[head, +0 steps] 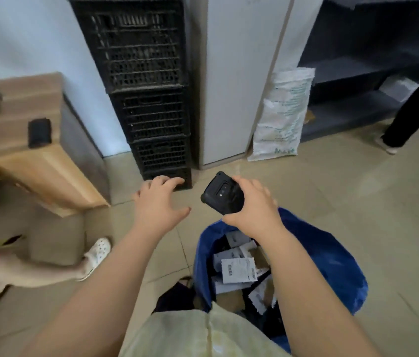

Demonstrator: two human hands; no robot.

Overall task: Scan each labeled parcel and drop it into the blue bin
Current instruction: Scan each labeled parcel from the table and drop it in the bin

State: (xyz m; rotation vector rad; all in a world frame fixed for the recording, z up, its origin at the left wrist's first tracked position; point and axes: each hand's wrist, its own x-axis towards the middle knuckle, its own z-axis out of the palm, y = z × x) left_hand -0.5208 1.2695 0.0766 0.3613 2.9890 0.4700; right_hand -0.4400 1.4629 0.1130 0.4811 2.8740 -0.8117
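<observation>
Tiled floor [344, 202] lay beneath stacked black crates [146, 99], a wooden desk [23, 150] and a leaning white sack [283, 114], while labeled parcels [239, 269] sat in the blue bin [332, 258], the right hand [252, 210] gripping a black scanner [221, 194] above its rim and the left hand [156, 202] spread, holding nothing.

Matt black scanner [222, 195], seemingly plastic; smooth wood-grain desk [23, 148].

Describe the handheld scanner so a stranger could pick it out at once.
Start at the blue bin on the floor, full of white-labelled parcels. Above its far rim the right hand grips the scanner: a black, rounded device, the only thing held.
</observation>
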